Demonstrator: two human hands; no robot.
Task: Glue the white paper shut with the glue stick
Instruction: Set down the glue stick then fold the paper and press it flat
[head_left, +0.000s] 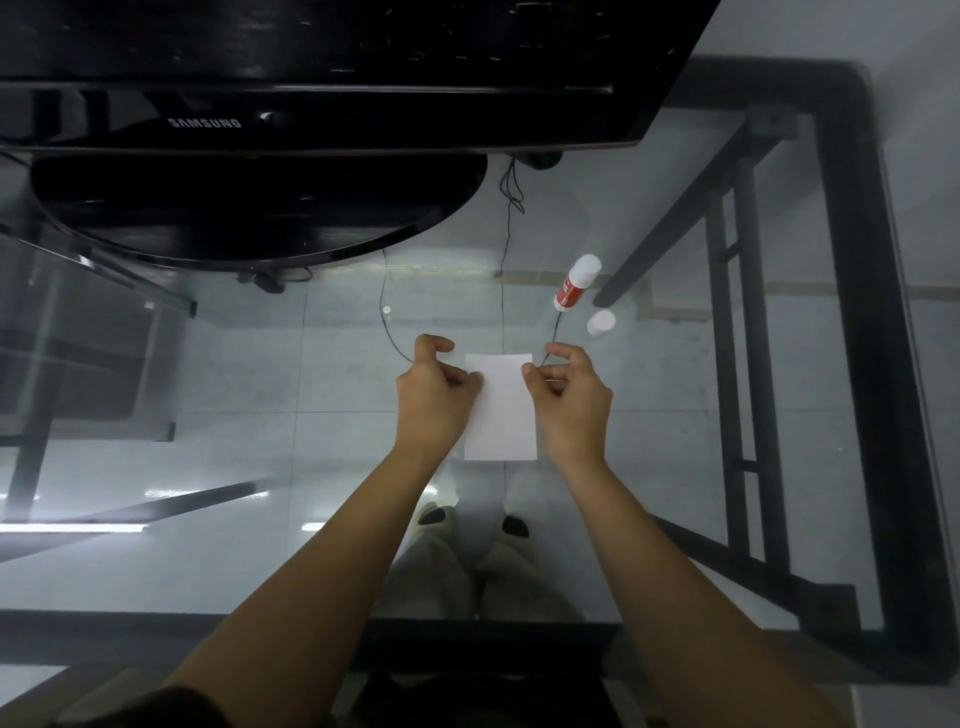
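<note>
1. Both bare forearms reach straight out over the glass desk (208, 571), wrists level, the hands meeting at the white paper (501, 415).
2. The left hand (434, 392) is curled, knuckles up, its thumb and bent fingers closed in a grip on the paper's left edge near the top corner; the forefinger hooks out above, clear of the sheet.
3. The right hand (569, 397) mirrors it, thumb and fingertips pinched shut on the right edge near the top, the forefinger arched above.
4. The paper is a narrow upright rectangle lying between the two hands, its lower half free of them.
5. The glue stick (575, 283) lies tilted on the desk, beyond the right hand and well apart from the paper; its white cap (601, 322) rests separately just beside it.
6. A black monitor (311, 119) stands at the far side.
</note>
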